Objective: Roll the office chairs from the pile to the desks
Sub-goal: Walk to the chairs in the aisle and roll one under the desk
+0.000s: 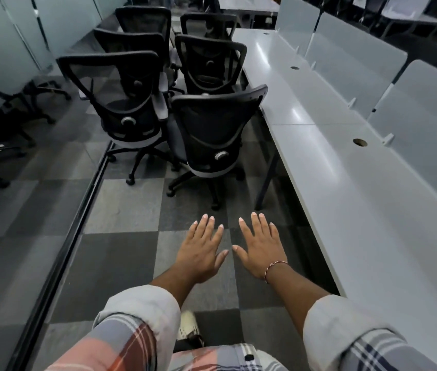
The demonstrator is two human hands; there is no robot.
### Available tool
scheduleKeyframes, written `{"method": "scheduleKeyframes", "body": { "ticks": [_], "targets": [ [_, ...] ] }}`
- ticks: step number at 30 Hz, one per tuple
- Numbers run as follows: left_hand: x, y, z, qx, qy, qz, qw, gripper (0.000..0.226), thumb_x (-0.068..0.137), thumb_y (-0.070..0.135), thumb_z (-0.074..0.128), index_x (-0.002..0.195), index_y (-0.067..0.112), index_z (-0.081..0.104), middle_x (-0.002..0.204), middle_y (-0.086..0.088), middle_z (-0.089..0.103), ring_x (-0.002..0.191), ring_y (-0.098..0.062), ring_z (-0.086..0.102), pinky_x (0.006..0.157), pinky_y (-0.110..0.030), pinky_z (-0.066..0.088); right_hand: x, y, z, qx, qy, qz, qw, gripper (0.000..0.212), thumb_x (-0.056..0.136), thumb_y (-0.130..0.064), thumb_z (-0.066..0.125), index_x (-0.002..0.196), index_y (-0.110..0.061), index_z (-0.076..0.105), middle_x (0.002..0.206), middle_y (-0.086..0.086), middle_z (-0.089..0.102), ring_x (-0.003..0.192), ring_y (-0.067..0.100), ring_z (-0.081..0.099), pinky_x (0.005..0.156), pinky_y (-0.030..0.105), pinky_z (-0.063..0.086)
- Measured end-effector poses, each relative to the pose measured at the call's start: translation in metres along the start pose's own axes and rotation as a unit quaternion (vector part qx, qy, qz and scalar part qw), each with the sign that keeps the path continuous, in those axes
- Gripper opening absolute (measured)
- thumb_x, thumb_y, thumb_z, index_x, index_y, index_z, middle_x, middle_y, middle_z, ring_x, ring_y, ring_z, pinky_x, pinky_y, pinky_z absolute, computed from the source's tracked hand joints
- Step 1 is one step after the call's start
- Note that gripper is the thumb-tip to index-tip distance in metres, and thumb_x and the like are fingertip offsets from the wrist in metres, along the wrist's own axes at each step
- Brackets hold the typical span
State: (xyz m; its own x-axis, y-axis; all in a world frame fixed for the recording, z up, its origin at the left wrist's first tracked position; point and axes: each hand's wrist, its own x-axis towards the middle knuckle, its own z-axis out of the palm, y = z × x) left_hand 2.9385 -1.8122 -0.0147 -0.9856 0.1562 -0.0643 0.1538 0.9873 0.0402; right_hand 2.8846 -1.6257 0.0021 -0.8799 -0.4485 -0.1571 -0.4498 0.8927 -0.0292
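Note:
Several black mesh-back office chairs stand bunched together on the carpet ahead, their backs toward me. The nearest chair [212, 132] sits beside the long white desk [346, 183] on the right, and another chair [123, 103] stands to its left. My left hand [201, 250] and my right hand [261, 247] are stretched out side by side over the floor, palms down, fingers straight and spread. Both hold nothing and hover well short of the nearest chair.
Grey dividers [351, 57] run along the desk's far side. A glass partition [5, 49] with a dark floor track [78, 220] borders the left. Checked carpet [131, 210] lies between me and the chairs. My shoe [189, 325] shows below.

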Motion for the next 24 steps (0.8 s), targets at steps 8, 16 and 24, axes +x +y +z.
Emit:
{"method": "scheduleKeyframes", "body": {
  "ticks": [8, 16, 24],
  "targets": [
    [0.136, -0.087, -0.036, 0.016, 0.029, 0.025, 0.999, 0.078, 0.099, 0.064, 0.005, 0.16, 0.015, 0.008, 0.167, -0.016, -0.004, 0.153, -0.031, -0.014, 0.122, -0.045, -0.01, 0.141, 0.002, -0.041, 0.001, 0.026, 0.03, 0.999, 0.074, 0.099, -0.064, 0.02, 0.157, -0.028, -0.008, 0.164, 0.012, -0.011, 0.151, 0.029, -0.014, 0.123, 0.049, 0.001],
    [0.245, -0.124, -0.032, 0.001, 0.052, 0.029, 0.998, 0.073, 0.101, 0.059, 0.019, 0.155, 0.012, 0.033, 0.163, -0.019, 0.022, 0.153, -0.034, 0.011, 0.122, -0.048, 0.008, 0.256, 0.028, -0.054, 0.001, 0.02, 0.018, 1.0, 0.072, 0.1, -0.061, 0.022, 0.157, -0.028, -0.009, 0.165, 0.012, -0.011, 0.151, 0.029, -0.015, 0.123, 0.048, -0.001],
    [0.376, -0.159, -0.045, 0.014, 0.078, -0.013, 0.997, 0.072, 0.098, 0.059, 0.032, 0.151, 0.013, 0.044, 0.158, -0.02, 0.035, 0.151, -0.035, 0.024, 0.122, -0.05, 0.02, 0.387, 0.083, -0.088, -0.001, 0.04, -0.012, 0.999, 0.073, 0.1, -0.061, 0.026, 0.158, -0.028, -0.003, 0.165, 0.011, -0.008, 0.151, 0.028, -0.013, 0.122, 0.045, -0.002]
  ]
}}
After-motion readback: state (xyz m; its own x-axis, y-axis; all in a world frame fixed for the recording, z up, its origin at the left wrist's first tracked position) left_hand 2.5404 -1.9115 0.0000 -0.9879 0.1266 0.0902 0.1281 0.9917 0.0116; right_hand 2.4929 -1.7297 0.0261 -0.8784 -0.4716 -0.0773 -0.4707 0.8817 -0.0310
